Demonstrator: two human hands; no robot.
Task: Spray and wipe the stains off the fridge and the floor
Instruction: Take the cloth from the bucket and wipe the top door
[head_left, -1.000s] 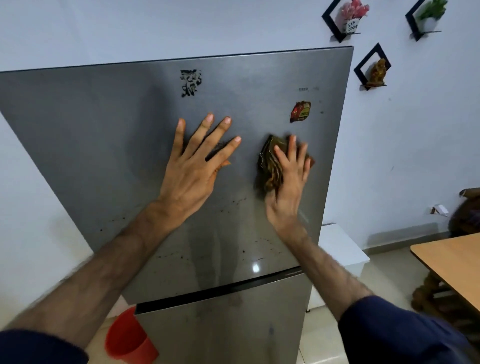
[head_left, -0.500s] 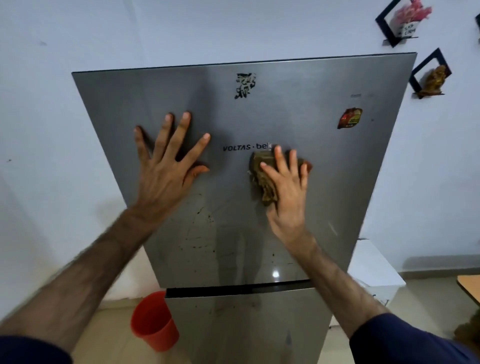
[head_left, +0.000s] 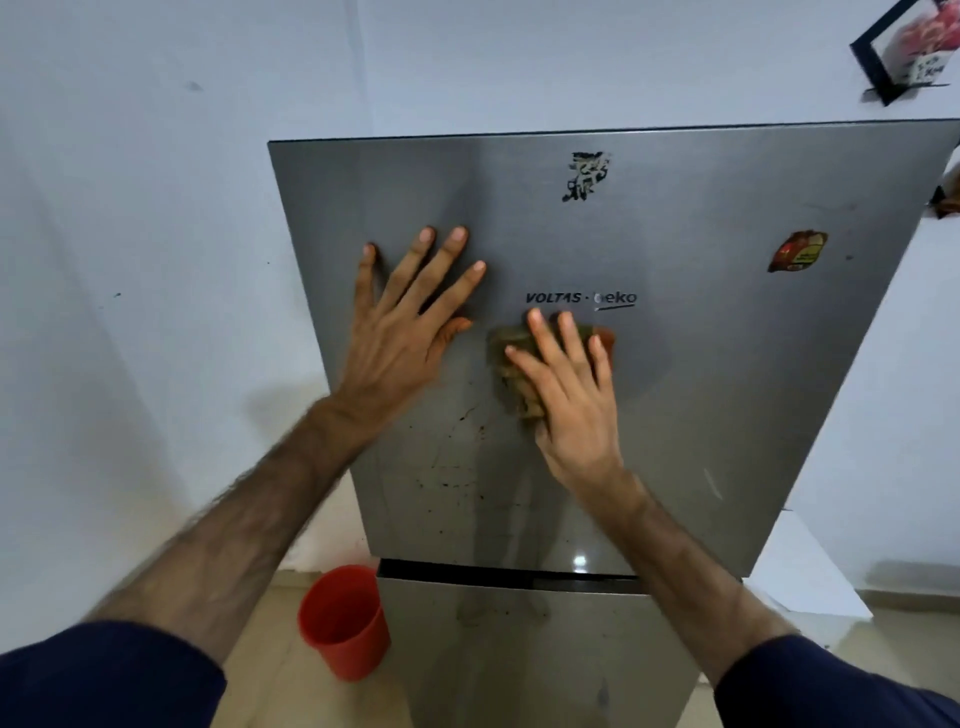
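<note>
A steel-grey fridge (head_left: 727, 389) fills the middle of the view, its upper door speckled with small dark stains (head_left: 457, 478) below my hands. My right hand (head_left: 571, 395) presses a crumpled brown cloth (head_left: 511, 364) flat against the door, just under the brand lettering. My left hand (head_left: 405, 332) lies flat on the door to the left of the cloth, fingers spread, holding nothing. A torn black sticker mark (head_left: 586, 175) sits near the door's top. No spray bottle is in view.
A red bucket (head_left: 345, 621) stands on the tiled floor at the fridge's lower left. A white box (head_left: 810, 571) sits low to the right of the fridge. A red sticker (head_left: 797, 251) is on the door's right side. Black wall shelves (head_left: 904, 57) hang at the top right.
My right hand has slid the cloth leftward across the door to below the brand lettering. My left hand has shifted left too, and the view has panned left.
</note>
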